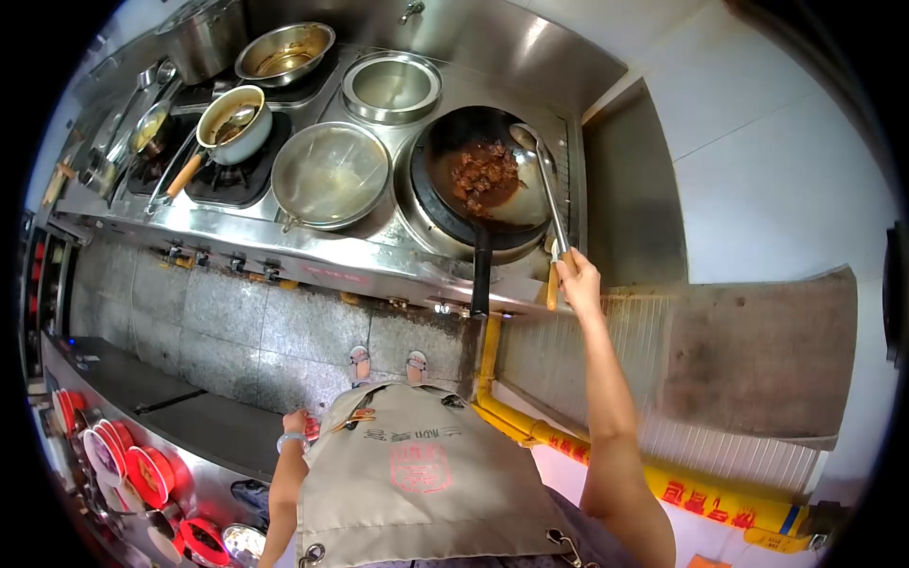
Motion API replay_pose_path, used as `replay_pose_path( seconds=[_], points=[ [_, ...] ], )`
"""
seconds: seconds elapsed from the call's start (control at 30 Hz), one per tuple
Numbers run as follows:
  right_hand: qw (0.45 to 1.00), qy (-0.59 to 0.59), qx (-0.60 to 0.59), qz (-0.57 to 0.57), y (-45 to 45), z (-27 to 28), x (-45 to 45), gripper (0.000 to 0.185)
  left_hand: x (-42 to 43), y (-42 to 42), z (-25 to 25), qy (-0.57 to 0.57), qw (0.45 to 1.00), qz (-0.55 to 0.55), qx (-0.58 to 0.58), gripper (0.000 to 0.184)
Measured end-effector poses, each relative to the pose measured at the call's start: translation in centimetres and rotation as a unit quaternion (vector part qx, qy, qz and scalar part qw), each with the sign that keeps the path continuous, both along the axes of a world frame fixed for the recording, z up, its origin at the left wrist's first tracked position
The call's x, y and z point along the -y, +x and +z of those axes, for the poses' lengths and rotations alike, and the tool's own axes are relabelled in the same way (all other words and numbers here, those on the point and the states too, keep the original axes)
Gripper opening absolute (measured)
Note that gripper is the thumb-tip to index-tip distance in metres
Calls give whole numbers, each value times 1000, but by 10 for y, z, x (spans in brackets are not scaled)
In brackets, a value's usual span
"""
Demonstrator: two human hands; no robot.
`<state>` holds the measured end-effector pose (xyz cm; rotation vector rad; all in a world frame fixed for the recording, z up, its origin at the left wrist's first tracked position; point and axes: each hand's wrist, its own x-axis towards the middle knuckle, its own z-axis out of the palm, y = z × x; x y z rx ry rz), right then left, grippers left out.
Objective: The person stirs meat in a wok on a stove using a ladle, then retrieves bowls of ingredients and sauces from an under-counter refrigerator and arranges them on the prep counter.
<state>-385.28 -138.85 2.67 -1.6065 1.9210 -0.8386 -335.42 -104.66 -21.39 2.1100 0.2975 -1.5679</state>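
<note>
My right hand [579,281] is closed around the handle end of a long metal ladle [552,194]. The ladle's bowl rests at the far right rim of a black wok [443,201], which sits on the right burner with its handle pointing towards me. Dark reddish-brown chunks of food [485,178] lie in sauce inside the wok. Beside my right hand a second wooden handle [553,286] sticks out over the stove edge. Down at my left side, my left hand [297,422] is curled next to the apron [426,473]; something small and red shows by its fingers, too unclear to name.
Left of the wok are a round strainer [331,175], a metal pot [392,87], a white saucepan [234,126] and a steel basin [285,54]. A counter behind left holds several red bowls [150,475]. A yellow pipe [663,488] runs low on the right.
</note>
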Motion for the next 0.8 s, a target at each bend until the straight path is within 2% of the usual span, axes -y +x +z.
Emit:
replay_pose_path(
  seconds=[0.07,0.2,0.27,0.3,0.4,0.47,0.53,0.57,0.8],
  points=[
    [986,108,128,-13,11,6,2,40,-2,1,1,-7,1000,10,-6,15],
    [972,141,189,24,15,14,1,41,4,-11,26,-23,999,39,24,10],
    [989,129,0,77,9,27,-1,41,3,-8,18,-11,999,38,14,11],
    [989,55,-74,116,6,30,-3,42,2,-8,18,-11,999,39,15,11],
    [992,19,-79,94,16,46,-26,43,2,-8,19,-6,999,42,22,12],
    [994,43,-70,71,13,53,-43,44,1,-7,17,-2,999,38,20,13],
    [968,152,194,42,13,78,-62,44,-1,-5,15,4,999,26,20,14],
    [961,154,229,28,14,89,-71,45,-1,-3,14,9,1000,12,20,14],
    [938,270,214,17,4,119,-109,45,10,2,10,16,999,-32,16,17]
  ],
)
